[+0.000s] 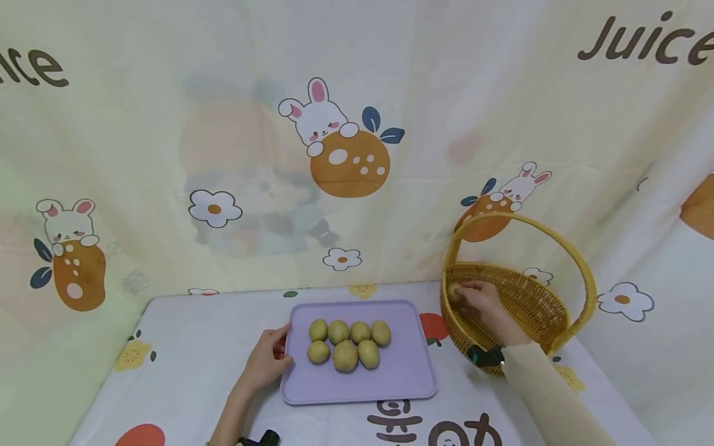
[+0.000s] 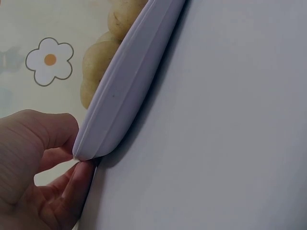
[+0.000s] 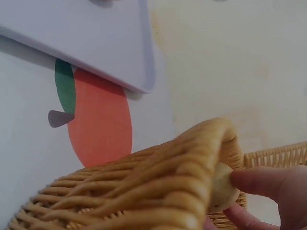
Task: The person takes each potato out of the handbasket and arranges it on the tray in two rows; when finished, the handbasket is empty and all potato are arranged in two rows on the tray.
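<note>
On the lilac tray [image 1: 396,378] lie several yellowish potatoes [image 1: 346,356], grouped in two rows. My left hand [image 1: 266,358] grips the tray's left rim; in the left wrist view its thumb and fingers [image 2: 61,129] meet at the end of the tray edge [image 2: 120,96]. Over at the right, my right hand [image 1: 484,303] reaches inside a wicker basket [image 1: 519,291] with a tall handle. Its fingers pinch one potato [image 3: 221,189] just within the basket's left side. The basket wall hides part of that potato and of the fingertips in the right wrist view.
A white printed cloth [image 1: 189,347] covers the table, and a patterned curtain [image 1: 251,148] hangs right behind it. The basket's arched handle [image 1: 580,266] rises above the right forearm. A narrow strip of table separates tray and basket.
</note>
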Motion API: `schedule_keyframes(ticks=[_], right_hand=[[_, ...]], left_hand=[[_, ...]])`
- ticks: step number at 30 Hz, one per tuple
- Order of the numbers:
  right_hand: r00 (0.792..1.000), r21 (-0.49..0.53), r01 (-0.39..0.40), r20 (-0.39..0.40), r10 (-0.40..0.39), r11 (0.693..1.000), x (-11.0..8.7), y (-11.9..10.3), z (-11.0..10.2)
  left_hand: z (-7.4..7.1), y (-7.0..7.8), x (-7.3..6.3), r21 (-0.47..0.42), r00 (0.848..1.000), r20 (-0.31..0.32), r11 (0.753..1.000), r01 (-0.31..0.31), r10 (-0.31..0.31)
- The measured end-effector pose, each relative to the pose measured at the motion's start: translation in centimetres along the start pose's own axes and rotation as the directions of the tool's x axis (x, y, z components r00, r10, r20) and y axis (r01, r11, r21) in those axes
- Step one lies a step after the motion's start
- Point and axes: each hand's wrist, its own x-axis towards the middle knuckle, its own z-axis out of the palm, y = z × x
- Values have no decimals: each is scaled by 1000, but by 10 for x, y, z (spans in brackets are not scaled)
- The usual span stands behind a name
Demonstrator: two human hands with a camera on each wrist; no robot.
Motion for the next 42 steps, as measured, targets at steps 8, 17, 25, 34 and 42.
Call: schedule_keyframes(ticks=[8,17,25,34,42], right_hand=[[999,-73,50,7,-50,996,-13,-2,0],[998,-54,69,-6,-69,996,-32,-8,-2],[994,-120,108,14,-107,987,-43,-8,-5],[986,-158,165,34,-162,973,-62,-13,-2],[987,-167,158,41,-153,973,-77,-13,7]], left_hand=[[0,0,1,12,1000,11,1000,8,-9],[-2,1,0,-7,1000,-1,1000,-9,9],[-2,-1,-1,7,1000,2,1000,-1,1],[-2,0,1,-4,1000,14,1000,21,-21],[0,0,1,-4,999,19,1000,29,-29]])
